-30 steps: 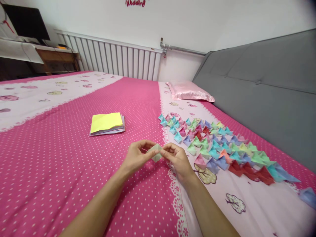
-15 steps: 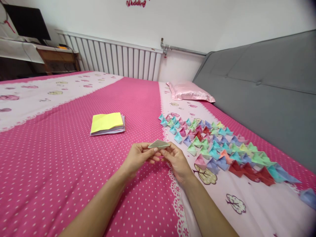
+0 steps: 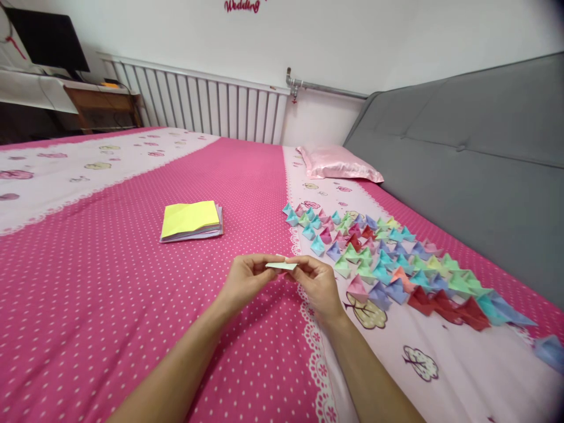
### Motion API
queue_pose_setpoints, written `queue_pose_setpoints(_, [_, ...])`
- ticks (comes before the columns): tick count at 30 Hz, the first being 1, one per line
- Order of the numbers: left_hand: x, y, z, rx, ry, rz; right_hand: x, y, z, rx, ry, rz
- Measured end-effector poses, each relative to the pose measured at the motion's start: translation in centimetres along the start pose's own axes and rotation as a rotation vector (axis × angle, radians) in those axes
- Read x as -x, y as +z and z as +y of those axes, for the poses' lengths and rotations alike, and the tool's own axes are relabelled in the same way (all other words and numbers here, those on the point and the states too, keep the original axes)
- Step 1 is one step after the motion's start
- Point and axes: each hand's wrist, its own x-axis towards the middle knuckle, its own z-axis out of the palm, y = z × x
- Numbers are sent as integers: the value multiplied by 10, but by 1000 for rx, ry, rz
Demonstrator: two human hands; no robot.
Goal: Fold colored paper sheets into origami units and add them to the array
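I have both hands over the bed, together on one thing: a small, pale green piece of folded paper (image 3: 281, 266), seen nearly edge-on as a thin sliver between them. My left hand (image 3: 244, 279) pinches its left end between thumb and fingers; my right hand (image 3: 318, 286) pinches its right end the same way. The fingertips nearly meet in the middle, so the paper's far edge is partly hidden from me.

Beneath, a deep pink cotton bedspread with white dots (image 3: 110, 305) runs wide out to my left, giving that elbow plenty of room. Ahead on that side, well apart from my knuckles, lies a squared stack of paper sheets with a bright yellow top (image 3: 190, 218), its near edges slightly uneven.

The right is tighter. My forearm crosses the white lace-patterned border (image 3: 319, 376), and just past my right hand begins a dense spread of small folded paper boats in blue, green, pink and red (image 3: 472, 313). The closest, a pink one, sits near my wrist, with a strip of pale printed fabric between. Their far side runs toward a grey padded headboard (image 3: 467, 123); beyond the spread rests a shiny pink satin pillow (image 3: 339, 163).
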Motion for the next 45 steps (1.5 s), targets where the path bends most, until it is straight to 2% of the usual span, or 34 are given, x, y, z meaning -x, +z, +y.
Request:
queue_pose_setpoints(3, [1, 0, 1, 21, 7, -16, -1, -1, 1, 35, -49, 40])
queue_pose_setpoints(7, [2, -1, 1, 3, 8, 49, 0, 0, -1, 135, -99, 90])
queue_pose_setpoints(16, [0, -3, -2, -94, 35, 127, 3, 2, -7, 310, -168, 96])
queue_pose_setpoints(22, [2, -2, -1, -19, 36, 138, 5, 6, -7, 298, -168, 93])
queue_pose_setpoints(29, [0, -1, -1, -11, 70, 92, 6, 9, -8, 272, -145, 128])
queue_pose_setpoints(37, [1, -1, -1, -122, 104, 85, 6, 9, -5, 256, -142, 163])
queue_pose_setpoints(45, [0, -2, -2, -84, 80, 76, 7, 13, -6, 173, -123, 185])
